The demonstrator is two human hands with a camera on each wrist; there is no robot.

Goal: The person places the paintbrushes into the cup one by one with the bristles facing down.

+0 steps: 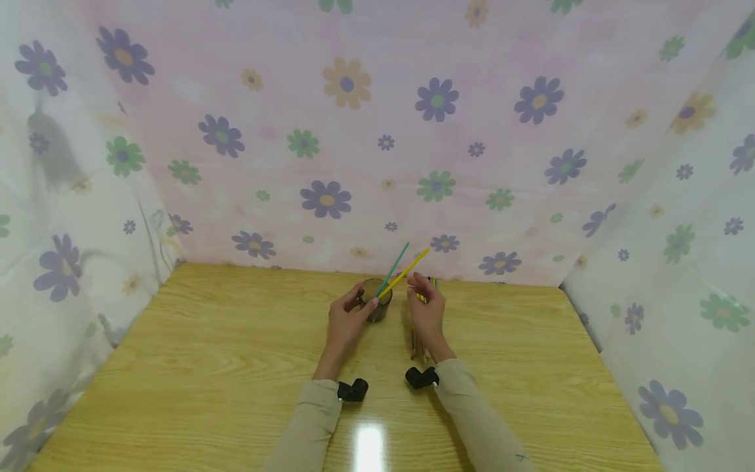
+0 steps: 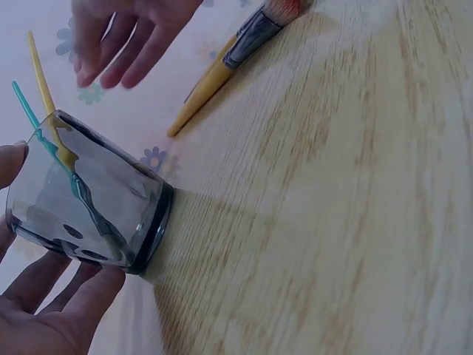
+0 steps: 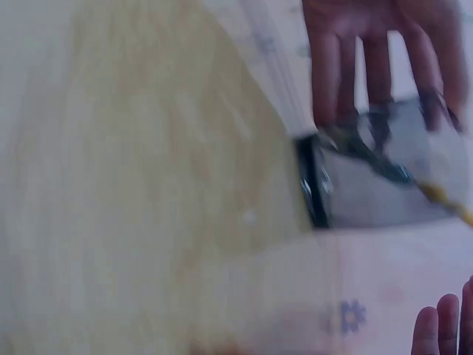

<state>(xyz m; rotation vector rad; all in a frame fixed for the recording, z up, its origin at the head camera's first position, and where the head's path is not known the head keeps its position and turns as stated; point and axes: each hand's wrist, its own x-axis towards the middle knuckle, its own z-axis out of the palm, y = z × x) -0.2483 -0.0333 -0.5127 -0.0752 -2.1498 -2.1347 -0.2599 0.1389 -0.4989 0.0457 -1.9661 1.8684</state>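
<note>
We are gripping clear smoky glass tumbler (image 1: 376,308) with left hand (image 1: 345,321); right hand (image 1: 426,309) hovering open just right, beside yellow-handled brush (image 2: 233,63) lying on table (image 1: 236,354).

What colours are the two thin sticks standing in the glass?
One stick is teal, the other yellow; the head view shows them best.

Smoky grey glass (image 1: 377,307); teal stick (image 1: 394,269); yellow stick (image 1: 407,271); flowered curtain (image 1: 354,131).

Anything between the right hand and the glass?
Only the slanting yellow stick crosses the gap between right hand and glass; otherwise bare table, per head view.
</note>
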